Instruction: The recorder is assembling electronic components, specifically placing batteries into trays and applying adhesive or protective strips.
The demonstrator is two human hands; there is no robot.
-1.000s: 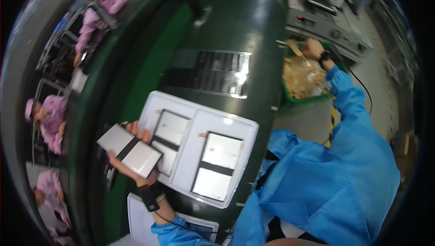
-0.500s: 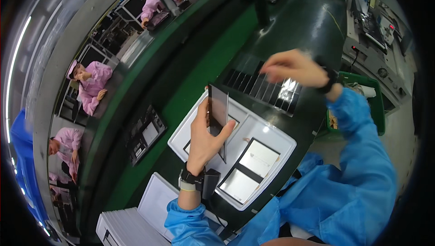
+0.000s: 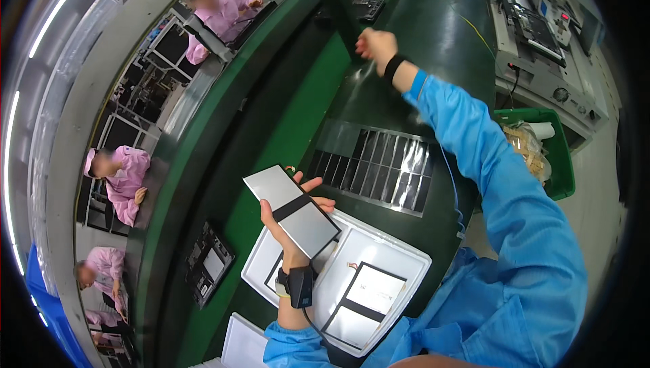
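My left hand [image 3: 288,222] holds a flat laptop battery pack [image 3: 292,208], two silver-grey panels joined by a black band. My thumb lies along its near left edge, and the fingers come out from under its far right side. Bits of coloured wire show at its far end. Another battery pack [image 3: 369,290] lies in a white plastic tray [image 3: 406,251] below. My right hand [image 3: 378,44] is stretched far out beside a dark green post [image 3: 332,2], its fingers curled in and slightly blurred. Whatever they may hold cannot be made out. A sheet of black rectangular strips [image 3: 379,168] lies between my hands.
An opened laptop base [image 3: 208,263] rests on the green line at the left. To the right stand a green bin [image 3: 565,165] and grey equipment [image 3: 542,87]. A blue cord [image 3: 450,182] hangs by my right arm. Co-workers in pink [image 3: 125,178] sit across the line.
My left hand has tilted the battery pack from edge-on to face-up and shifted it slightly left. My right hand has moved from above the strip sheet to farther away, beside the post.
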